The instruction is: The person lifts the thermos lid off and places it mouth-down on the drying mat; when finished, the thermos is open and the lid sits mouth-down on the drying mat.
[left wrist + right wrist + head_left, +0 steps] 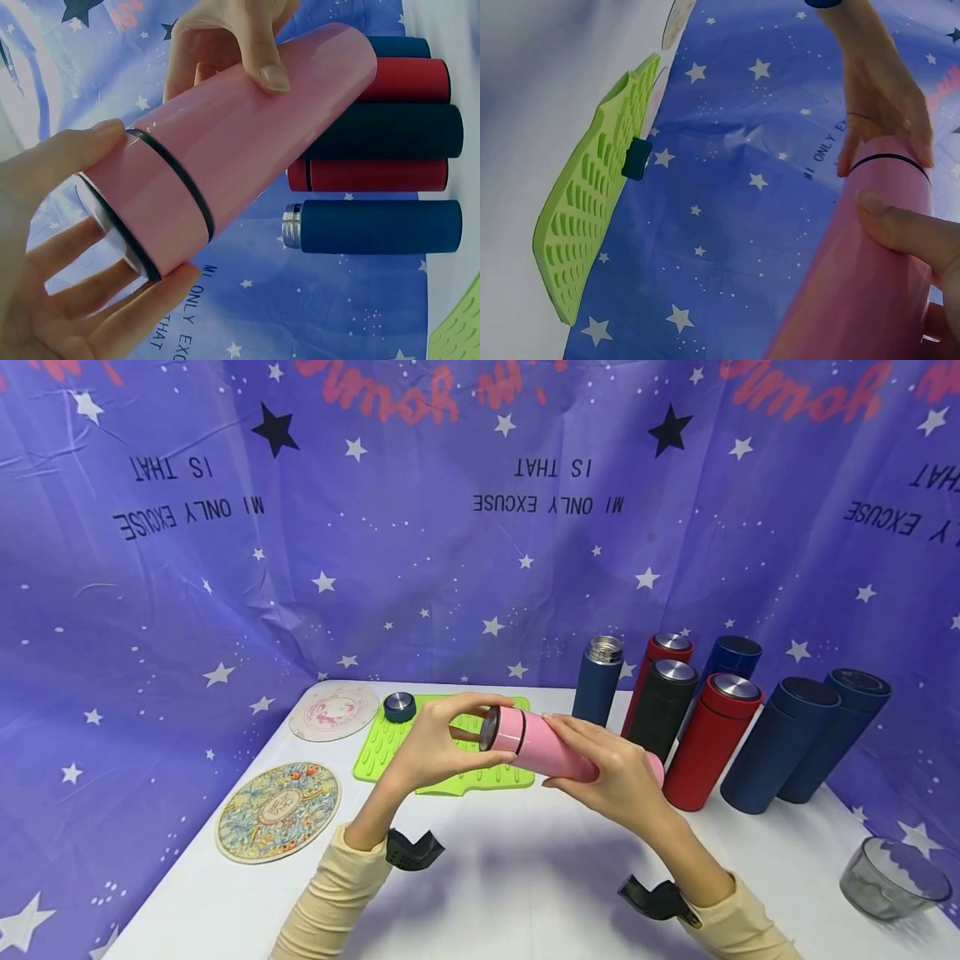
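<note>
A pink thermos bottle [555,750] is held tilted in the air above the white table, its lid end pointing left. My left hand [435,743] grips the pink lid [146,199], thumb on one side and fingers on the other. The lid still sits against the bottle, with a dark ring at the seam. Around the bottle's body my right hand [611,768] is wrapped, its thumb [900,225] lying along the pink side. Behind the hands, a dark blue lid [400,707] with a silver top lies on a green drying mat [375,758].
An uncapped blue bottle [597,685] stands at the back. Beside it are several capped ones, including a black bottle [660,714] and a red bottle [708,743]. A glass bowl [892,877] sits at the right. Two round mats, one patterned [279,810], one pale [333,712], lie left.
</note>
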Available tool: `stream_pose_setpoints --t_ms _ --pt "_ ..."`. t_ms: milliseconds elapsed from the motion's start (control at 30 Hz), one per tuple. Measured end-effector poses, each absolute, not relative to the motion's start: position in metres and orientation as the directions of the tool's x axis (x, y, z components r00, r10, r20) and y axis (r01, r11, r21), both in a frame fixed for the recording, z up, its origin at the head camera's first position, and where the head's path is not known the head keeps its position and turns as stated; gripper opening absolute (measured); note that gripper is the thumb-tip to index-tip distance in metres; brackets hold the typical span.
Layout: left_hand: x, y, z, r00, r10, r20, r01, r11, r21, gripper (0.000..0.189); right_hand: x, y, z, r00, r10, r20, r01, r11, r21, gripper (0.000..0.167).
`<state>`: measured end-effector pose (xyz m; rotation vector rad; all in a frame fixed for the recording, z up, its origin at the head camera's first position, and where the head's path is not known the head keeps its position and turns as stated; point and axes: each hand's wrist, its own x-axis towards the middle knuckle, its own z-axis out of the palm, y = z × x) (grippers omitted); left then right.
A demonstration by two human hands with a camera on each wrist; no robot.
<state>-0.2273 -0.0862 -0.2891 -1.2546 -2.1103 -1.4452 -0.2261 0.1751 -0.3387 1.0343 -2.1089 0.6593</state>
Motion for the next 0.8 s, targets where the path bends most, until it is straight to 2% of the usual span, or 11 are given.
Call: stream_pose_setpoints --t_ms 100,267,367,467,667,800 --pt "-0.230 -0.087 -0.290 -0.560 0.531 0.636 0.792 0.118 0.599 0.058 -0.226 0.178 -0.337 -0.466 -0.475 0.746 -0.816 0.556 -0.156 0.080" --pt "-0.235 -0.090 -0.291 -0.445 0.625 0.642 0.853 0.078 0.516 0.069 -0.225 0.186 -0.333 -0.539 -0.488 0.687 -0.811 0.522 -0.266 0.079" --pt "-0.236 -0.091 -0.291 -0.381 0.660 0.647 0.875 0.030 0.484 0.065 -0.225 0.190 -0.332 -0.580 -0.503 0.640 -0.804 0.479 -0.352 0.075" --pt "-0.235 -0.092 -0.290 -0.348 0.664 0.662 0.885 0.000 0.465 0.057 -0.226 0.191 -0.332 -0.597 -0.518 0.613 -0.799 0.447 -0.402 0.072" --pt "-0.237 -0.092 -0.290 -0.348 0.629 0.695 0.894 0.000 0.448 0.054 -0.226 0.187 -0.334 -0.573 -0.510 0.641 -0.810 0.470 -0.351 0.074" --pt "-0.238 -0.092 -0.291 -0.433 0.587 0.684 0.854 0.024 0.520 0.054 -0.227 0.184 -0.337 -0.512 -0.501 0.698 -0.823 0.518 -0.232 0.079"
